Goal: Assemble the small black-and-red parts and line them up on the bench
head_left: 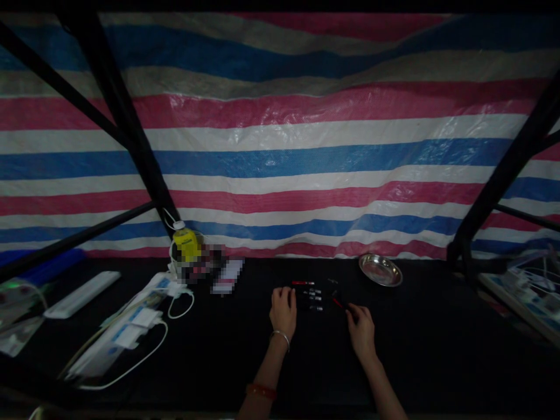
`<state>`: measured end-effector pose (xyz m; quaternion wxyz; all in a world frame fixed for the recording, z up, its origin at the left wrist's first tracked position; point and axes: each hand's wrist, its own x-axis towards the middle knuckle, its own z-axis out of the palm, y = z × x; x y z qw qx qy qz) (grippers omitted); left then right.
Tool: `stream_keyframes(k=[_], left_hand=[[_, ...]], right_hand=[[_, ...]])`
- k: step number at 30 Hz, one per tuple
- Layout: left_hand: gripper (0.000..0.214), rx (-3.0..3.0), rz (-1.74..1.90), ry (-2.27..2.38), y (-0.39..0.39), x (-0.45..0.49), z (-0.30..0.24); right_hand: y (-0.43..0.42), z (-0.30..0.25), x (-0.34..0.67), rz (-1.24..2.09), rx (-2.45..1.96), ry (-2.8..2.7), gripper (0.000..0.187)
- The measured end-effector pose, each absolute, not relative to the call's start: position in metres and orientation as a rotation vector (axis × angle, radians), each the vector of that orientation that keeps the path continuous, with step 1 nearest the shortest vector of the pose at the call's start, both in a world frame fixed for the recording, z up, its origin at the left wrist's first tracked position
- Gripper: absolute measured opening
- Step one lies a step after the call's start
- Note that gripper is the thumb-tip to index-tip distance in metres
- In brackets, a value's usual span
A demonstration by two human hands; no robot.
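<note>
Okay, biggest first: red, white and blue striped tarp [306, 157] spans the whole back, black metal frame [131, 137] standing in front of it left and right. Black tabletop [210, 356] below. Left side has a long white power strip [94, 359] with white plugs and cables, plus a slim white bar [83, 294] lying just beyond it. Left hand [283, 312] is near table centre, silver bracelet on the wrist, fingers curled down at the near ends of the dark slim pieces [312, 293]; can't tell if they grip one. Right hand [362, 329] sits to its right, thumb and fingers pinched together on a dark stick [350, 305] with a red section [338, 303], angled toward the row. Shiny metal dish [380, 270] is at the back right, well apart from both hands. Yellow-labelled bottle [186, 242] stands back left by the frame leg. Dark pieces lie side by side between the hands, shiny ends facing right; one red piece [301, 283] lies just behind them
</note>
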<state>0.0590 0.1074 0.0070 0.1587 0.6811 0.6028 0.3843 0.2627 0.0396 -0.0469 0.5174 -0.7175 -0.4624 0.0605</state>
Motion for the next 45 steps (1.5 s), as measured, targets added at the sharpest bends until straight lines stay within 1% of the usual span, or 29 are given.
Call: stream_keyframes(k=[2, 6, 8, 12, 15, 18, 21, 23, 25, 27, 30, 33, 35, 38, 40, 45], left_hand=[[0.026, 2.155, 1.054, 1.626, 0.101, 0.071, 0.014], [0.032, 2.432, 0.880, 1.385, 0.096, 0.100, 0.022], [0.036, 2.482, 0.790, 1.345, 0.099, 0.114, 0.021], [0.035, 2.592, 0.617, 1.257, 0.109, 0.135, 0.016], [0.035, 2.641, 0.498, 1.233, 0.114, 0.143, 0.012], [0.036, 2.633, 0.460, 1.245, 0.116, 0.146, 0.008], [0.036, 2.588, 0.488, 1.270, 0.116, 0.148, 0.006], [0.036, 2.556, 0.512, 1.288, 0.116, 0.148, 0.006], [0.039, 2.546, 0.540, 1.290, 0.116, 0.147, 0.007], [0.041, 2.539, 0.597, 1.270, 0.114, 0.145, 0.009], [0.041, 2.373, 0.830, 1.239, 0.107, 0.141, 0.013], [0.035, 2.036, 1.091, 1.237, 0.092, 0.136, 0.015], [0.031, 1.874, 1.174, 1.218, 0.079, 0.131, 0.015], [0.030, 1.797, 1.184, 1.178, 0.063, 0.122, 0.011], [0.031, 1.785, 1.184, 1.144, 0.055, 0.117, 0.008], [0.030, 1.803, 1.230, 1.141, 0.052, 0.108, -0.001]], right_hand=[[0.039, -0.048, 0.263, 0.144, -1.734, -1.081, 0.036], [0.030, -0.055, 0.268, 0.153, -1.733, -1.022, 0.043], [0.023, -0.058, 0.270, 0.122, -1.741, -1.018, 0.044], [0.012, -0.059, 0.272, 0.071, -1.767, -1.056, 0.046], [0.009, -0.056, 0.270, 0.096, -1.770, -1.063, 0.047], [0.009, -0.051, 0.267, 0.155, -1.743, -1.065, 0.043], [0.009, -0.046, 0.264, 0.230, -1.687, -1.052, 0.038], [0.011, -0.043, 0.262, 0.261, -1.660, -0.998, 0.038], [0.014, -0.041, 0.261, 0.259, -1.642, -0.895, 0.041], [0.020, -0.040, 0.261, 0.262, -1.620, -0.781, 0.049], [0.032, -0.037, 0.260, 0.340, -1.550, -0.675, 0.058], [0.045, -0.031, 0.252, 0.478, -1.416, -0.585, 0.054], [0.051, -0.026, 0.240, 0.601, -1.291, -0.508, 0.051], [0.056, -0.021, 0.220, 0.817, -1.125, -0.452, 0.046], [0.055, -0.020, 0.210, 0.898, -1.074, -0.459, 0.044], [0.053, -0.022, 0.206, 0.917, -1.052, -0.485, 0.043]])
